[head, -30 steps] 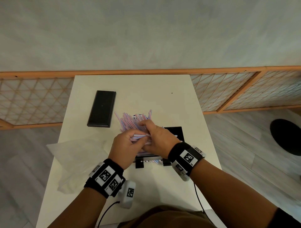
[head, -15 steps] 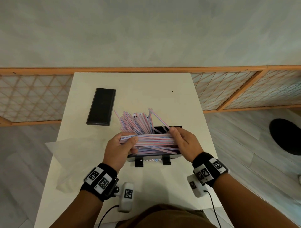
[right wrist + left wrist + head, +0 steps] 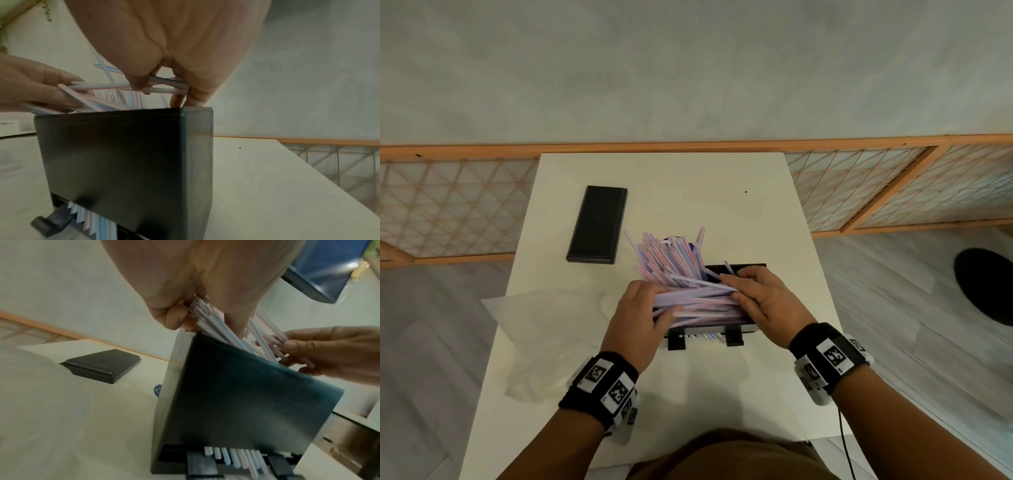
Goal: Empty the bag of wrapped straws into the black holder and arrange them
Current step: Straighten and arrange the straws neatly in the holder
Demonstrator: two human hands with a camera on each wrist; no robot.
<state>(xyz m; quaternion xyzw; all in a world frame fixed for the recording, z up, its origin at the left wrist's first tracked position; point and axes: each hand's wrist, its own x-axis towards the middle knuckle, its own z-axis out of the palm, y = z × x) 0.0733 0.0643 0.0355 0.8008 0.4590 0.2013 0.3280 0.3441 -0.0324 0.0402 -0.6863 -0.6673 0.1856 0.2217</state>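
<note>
— So what changed with the straws [image 3: 698,301]?
— Half a second back the bundle lay level across the holder [image 3: 746,269]; now the left hand [image 3: 635,322] and right hand [image 3: 763,301], each gripping an end, sit closer, pressing it in.
— Counts?
— One holder, one lid [image 3: 597,224], one empty bag [image 3: 541,329]; straws too many to count.
</note>
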